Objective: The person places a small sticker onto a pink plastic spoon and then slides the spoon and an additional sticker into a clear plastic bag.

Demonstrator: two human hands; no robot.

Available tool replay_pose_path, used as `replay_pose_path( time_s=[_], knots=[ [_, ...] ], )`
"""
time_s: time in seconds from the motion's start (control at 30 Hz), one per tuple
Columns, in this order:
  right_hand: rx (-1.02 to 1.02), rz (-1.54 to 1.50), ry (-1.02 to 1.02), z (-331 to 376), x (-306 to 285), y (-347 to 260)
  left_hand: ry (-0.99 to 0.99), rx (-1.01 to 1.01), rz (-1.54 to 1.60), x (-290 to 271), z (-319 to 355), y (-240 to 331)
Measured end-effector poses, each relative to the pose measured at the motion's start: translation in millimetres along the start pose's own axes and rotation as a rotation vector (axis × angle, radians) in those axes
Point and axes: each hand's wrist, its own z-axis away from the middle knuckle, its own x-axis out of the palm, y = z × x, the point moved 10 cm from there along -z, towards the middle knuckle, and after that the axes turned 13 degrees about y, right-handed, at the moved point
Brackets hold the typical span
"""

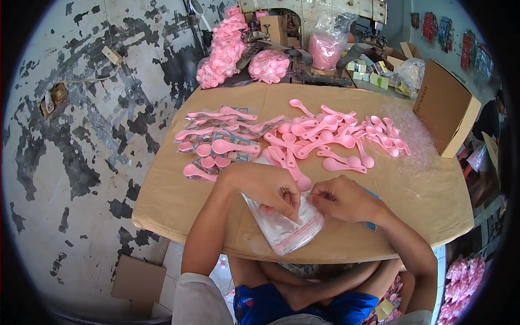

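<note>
A stack of clear plastic bags (290, 233) with a reddish strip lies at the table's near edge. My left hand (268, 188) is over it, fingers curled and closed on the top bag, one fingertip pressed to the plastic. On the bag's right side, my right hand (346, 199) pinches its edge between thumb and finger. A blue printed card (370, 223) is partly hidden under my right wrist. Just beyond my hands spreads a pile of loose pink measuring spoons (325, 127). To their left are bagged pink spoons with cards (235, 146).
Brown paper covers the table (179, 203). A cardboard box (447, 108) stands at the right, beside crumpled clear plastic (409, 141). Bags of pink spoons (222, 51) and a machine (325, 13) are at the back. A peeling wall (81, 146) rises at left.
</note>
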Motion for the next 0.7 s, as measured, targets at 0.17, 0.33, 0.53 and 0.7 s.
replay_pose_path(
  time_s=[0.17,0.33,0.53,0.7],
  knots=[
    [-0.14,0.038,0.091,-1,-20,-8,-0.035,-0.057,0.094,9,-5,-10],
    [-0.171,-0.015,0.232,0,-54,-9,-0.032,-0.097,0.159,8,-8,-9],
    [-0.096,0.056,0.12,2,-14,-3,-0.072,-0.111,0.122,8,-2,-6],
    [-0.15,0.012,0.211,6,-31,4,-0.064,-0.142,0.155,11,-14,-15]
  ],
)
